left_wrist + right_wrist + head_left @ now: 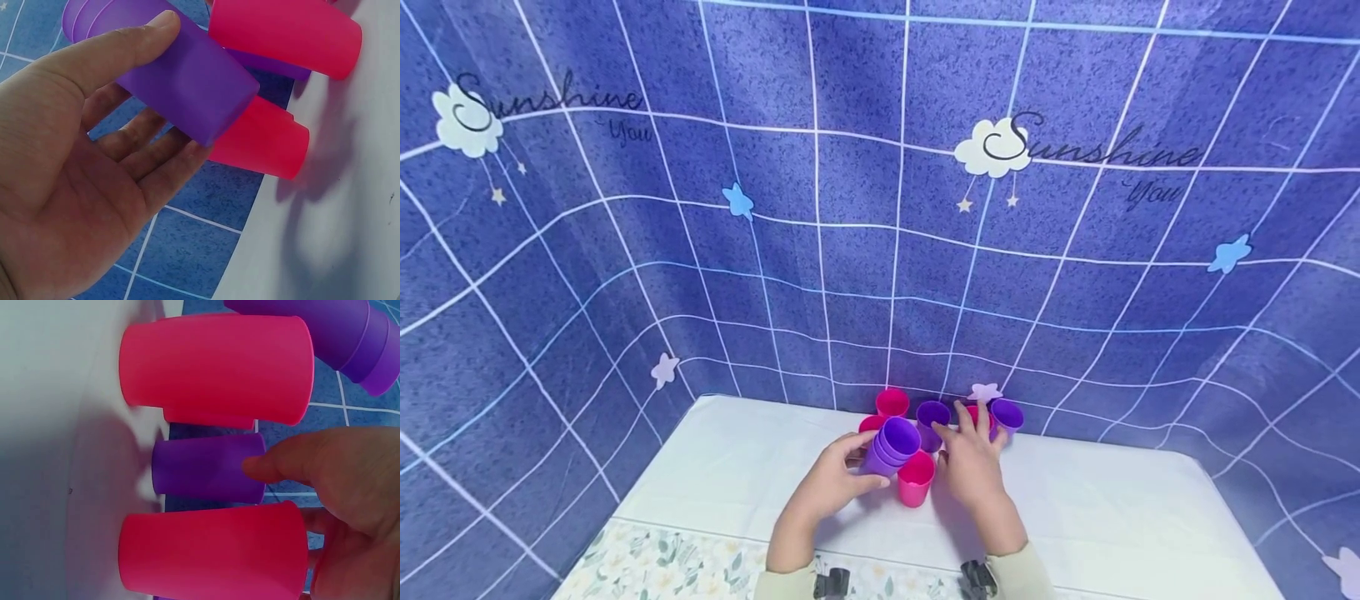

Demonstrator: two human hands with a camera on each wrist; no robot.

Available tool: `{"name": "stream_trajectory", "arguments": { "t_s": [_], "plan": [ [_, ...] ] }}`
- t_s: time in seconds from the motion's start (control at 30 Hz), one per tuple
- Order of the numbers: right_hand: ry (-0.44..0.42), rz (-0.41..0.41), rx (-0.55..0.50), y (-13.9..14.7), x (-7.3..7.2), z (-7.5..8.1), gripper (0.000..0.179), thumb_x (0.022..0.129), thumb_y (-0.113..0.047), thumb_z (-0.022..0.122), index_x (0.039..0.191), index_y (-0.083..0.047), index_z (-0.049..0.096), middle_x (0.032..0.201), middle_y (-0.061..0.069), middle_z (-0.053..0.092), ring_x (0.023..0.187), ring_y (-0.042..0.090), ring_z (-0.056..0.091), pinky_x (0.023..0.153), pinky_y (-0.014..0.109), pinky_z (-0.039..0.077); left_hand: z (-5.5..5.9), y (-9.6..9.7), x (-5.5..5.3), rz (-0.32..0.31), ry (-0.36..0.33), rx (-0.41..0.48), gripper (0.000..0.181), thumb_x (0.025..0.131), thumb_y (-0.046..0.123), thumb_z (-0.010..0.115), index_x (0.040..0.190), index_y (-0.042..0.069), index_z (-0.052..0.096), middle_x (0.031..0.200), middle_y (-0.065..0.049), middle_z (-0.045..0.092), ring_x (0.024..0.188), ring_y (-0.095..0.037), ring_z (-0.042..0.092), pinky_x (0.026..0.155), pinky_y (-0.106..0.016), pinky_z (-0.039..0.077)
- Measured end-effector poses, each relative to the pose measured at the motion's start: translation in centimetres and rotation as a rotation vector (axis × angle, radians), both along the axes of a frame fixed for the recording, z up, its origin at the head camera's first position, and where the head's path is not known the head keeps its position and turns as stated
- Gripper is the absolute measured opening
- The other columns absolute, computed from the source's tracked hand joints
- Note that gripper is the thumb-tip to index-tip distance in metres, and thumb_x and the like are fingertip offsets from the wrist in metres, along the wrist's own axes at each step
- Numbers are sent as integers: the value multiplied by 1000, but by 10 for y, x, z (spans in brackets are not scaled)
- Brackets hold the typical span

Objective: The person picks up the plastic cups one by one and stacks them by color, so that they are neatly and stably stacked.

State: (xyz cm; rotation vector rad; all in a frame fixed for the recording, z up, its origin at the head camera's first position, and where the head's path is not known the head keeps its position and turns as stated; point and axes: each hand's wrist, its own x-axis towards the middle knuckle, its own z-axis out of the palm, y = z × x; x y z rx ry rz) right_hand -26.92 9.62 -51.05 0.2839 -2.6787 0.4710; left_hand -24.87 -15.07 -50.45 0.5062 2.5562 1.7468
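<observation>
My left hand [831, 483] holds a tilted stack of nested purple cups [882, 461], thumb on one side and fingers around the other. In the left wrist view the thumb lies across the stack's side [187, 81]. A pink cup [913, 487] stands just right of this stack. My right hand [973, 467] reaches over the back row with its fingers spread. Its thumb overlaps the rim of a purple cup [206, 467]; contact is hard to tell. Some fingers pass behind a pink cup [212, 550], and I see no grip on it.
Two more pink cups, one at the back [892, 403] and one partly hidden [871, 423], stand behind the left hand. At the right end is another purple cup [1009, 415]. A blue grid-patterned curtain [865, 250] rises behind the white table [1112, 500]. Floral cloth [662, 562] covers the front.
</observation>
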Motion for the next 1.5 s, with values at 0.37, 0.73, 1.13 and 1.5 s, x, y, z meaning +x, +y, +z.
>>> {"name": "stream_trajectory", "arguments": {
  "t_s": [0.37,0.73,1.13,1.5],
  "plan": [
    [22,27,-45,0,-1,-5,13,78,-13,88,86,-21,82,143,15,68,150,52,41,100,69,34,-1,1,1,5,-11,-1,71,81,12,90,145,3,61,133,-17,68,120,-35,68,106,-54,57],
    [78,78,-240,-2,-2,-4,7,84,-11,83,86,-16,78,137,19,69,140,47,51,104,63,32,-8,-1,-1,1,4,-28,70,82,17,90,145,4,62,133,-15,69,119,-31,69,104,-45,59],
    [121,106,-521,-3,1,7,16,82,-16,88,84,-13,72,131,11,58,89,30,65,74,30,52,-3,0,0,3,-25,0,71,81,13,90,145,4,61,133,-16,69,119,-32,69,105,-52,58],
    [46,91,-777,-1,2,22,82,79,-16,91,149,-10,49,122,9,53,93,19,58,77,34,58,-3,0,-2,5,-8,-28,71,81,16,91,145,6,62,127,-11,71,117,-25,68,104,-43,59]
  ]
}}
